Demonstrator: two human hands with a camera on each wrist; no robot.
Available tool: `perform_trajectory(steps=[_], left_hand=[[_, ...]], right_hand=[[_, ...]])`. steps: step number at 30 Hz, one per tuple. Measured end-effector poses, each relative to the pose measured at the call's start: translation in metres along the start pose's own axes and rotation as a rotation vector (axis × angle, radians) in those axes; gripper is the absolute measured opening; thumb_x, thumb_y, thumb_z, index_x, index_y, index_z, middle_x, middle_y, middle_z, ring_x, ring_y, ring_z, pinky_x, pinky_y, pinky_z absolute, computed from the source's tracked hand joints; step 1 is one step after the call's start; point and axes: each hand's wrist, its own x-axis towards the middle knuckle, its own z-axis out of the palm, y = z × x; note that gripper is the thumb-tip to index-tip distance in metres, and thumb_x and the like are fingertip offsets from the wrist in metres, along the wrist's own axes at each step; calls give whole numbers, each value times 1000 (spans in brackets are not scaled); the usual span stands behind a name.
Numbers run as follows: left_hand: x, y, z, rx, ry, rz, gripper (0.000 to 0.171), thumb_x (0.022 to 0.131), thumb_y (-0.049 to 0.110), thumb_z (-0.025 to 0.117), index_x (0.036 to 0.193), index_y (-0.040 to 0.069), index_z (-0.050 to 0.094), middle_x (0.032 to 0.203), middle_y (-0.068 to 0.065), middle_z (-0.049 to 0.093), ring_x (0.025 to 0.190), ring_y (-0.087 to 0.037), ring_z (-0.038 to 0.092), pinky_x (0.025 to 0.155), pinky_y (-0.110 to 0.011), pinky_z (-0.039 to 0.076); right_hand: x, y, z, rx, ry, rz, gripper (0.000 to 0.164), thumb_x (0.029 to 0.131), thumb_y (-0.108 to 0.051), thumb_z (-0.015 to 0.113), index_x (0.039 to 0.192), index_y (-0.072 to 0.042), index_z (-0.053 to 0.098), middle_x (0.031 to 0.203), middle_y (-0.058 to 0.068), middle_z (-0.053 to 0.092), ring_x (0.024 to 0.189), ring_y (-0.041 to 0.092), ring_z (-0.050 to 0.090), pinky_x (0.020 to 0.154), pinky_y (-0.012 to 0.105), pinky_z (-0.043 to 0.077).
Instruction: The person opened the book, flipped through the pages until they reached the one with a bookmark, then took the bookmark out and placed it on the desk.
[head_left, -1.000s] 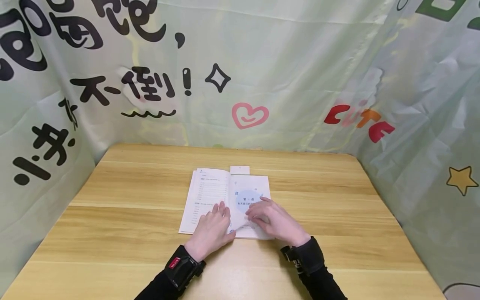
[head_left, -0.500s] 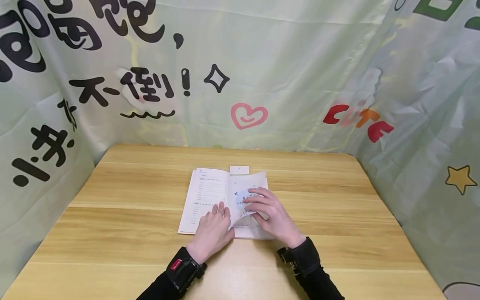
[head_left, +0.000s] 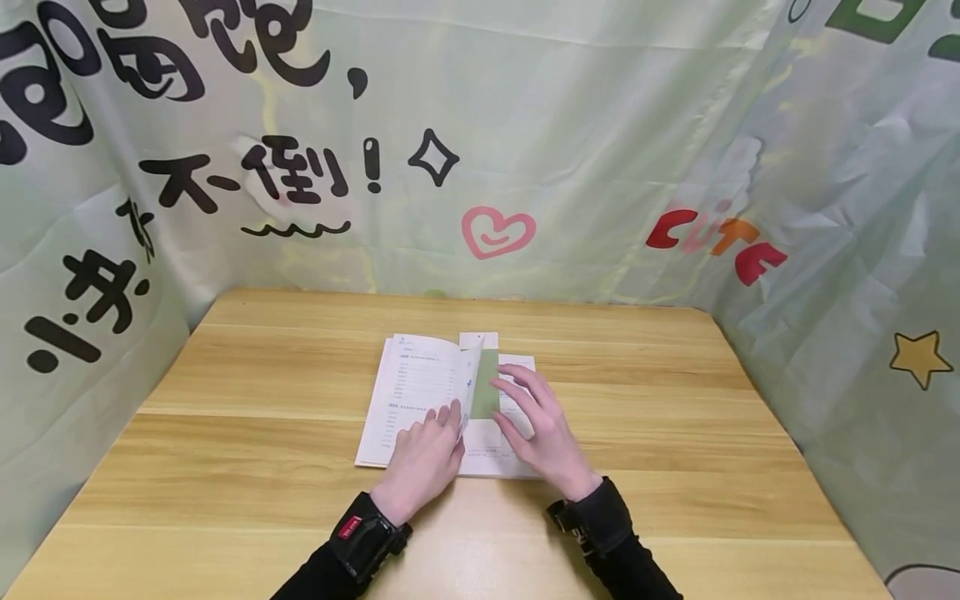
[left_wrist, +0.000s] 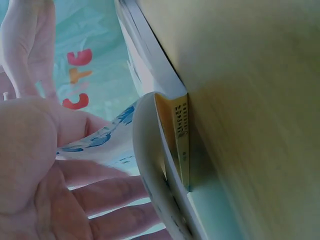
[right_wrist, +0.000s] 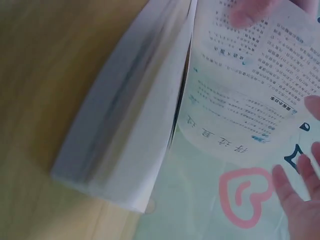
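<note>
An open book (head_left: 416, 367) lies on the wooden table. One of its pages (head_left: 468, 367) stands raised near the spine, leaning left. My left hand (head_left: 423, 454) rests on the left-hand page with its fingers straight; in the left wrist view, the raised page with blue drawings (left_wrist: 100, 137) passes between thumb and fingers. My right hand (head_left: 547, 429) hovers over the right side with spread fingers and nothing between them. A bookmark-like strip (head_left: 486, 387), green in the middle and white at the top, lies on the right-hand page and sticks out past its top edge.
The wooden table (head_left: 675, 433) extends around the book on all sides. A pale printed cloth (head_left: 570, 125) hangs behind and beside it, with black characters, a pink heart and coloured letters.
The right-hand page has been lifted and swung left toward the spine, uncovering the green strip and the page beneath. My right hand let go of the page; my left hand stayed nearly still.
</note>
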Motion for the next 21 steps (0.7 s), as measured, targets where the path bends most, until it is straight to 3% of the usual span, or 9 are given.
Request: perform_trajectory(steps=[5,8,11,13,15,19,21], left_hand=[[1,-1,-4,-87,21,-35,76,82,13,66,148,-2,30,97,-20,69,61,-32,63,45,-44,52],[1,-2,-5,-153,66,-39,92,77,1,66,153,2,13,117,-23,64,61,-30,62,43,-42,51],[2,-4,-6,-168,130,-25,102,72,-11,62,155,4,4,146,-22,41,87,-34,65,49,-43,56],[2,-4,-7,-136,162,-18,106,69,-16,61,155,5,2,154,-22,25,108,-40,57,50,-40,58],[2,-5,-7,-90,172,-22,109,68,-18,61,155,7,1,157,-21,14,125,-44,42,44,-33,56],[2,-8,-7,27,169,-44,112,67,-17,64,156,10,2,159,-20,3,133,-47,29,30,-18,36],[2,-10,-8,65,173,-53,113,66,-16,66,156,11,4,159,-20,3,133,-47,28,29,-17,32]], right_hand=[[-7,0,5,-35,-150,171,45,79,-5,74,121,0,61,120,10,59,113,23,54,95,43,49],[-11,0,7,-68,-246,252,39,80,-10,74,117,-3,64,118,8,60,111,20,55,94,42,50],[-14,0,8,-88,-350,306,40,82,-13,73,119,-3,64,124,12,59,115,24,54,97,45,48],[-16,0,8,-85,-425,331,42,82,-15,72,122,-3,63,131,17,56,120,27,51,100,48,45],[-17,0,8,-72,-493,353,46,84,-17,71,126,-2,60,137,21,50,125,31,47,102,50,42],[-19,-1,7,-22,-598,379,51,86,-18,68,133,-2,54,144,24,42,124,32,48,102,50,41],[-20,-1,6,4,-637,383,52,88,-18,66,135,-2,52,146,26,38,106,29,60,101,48,44]])
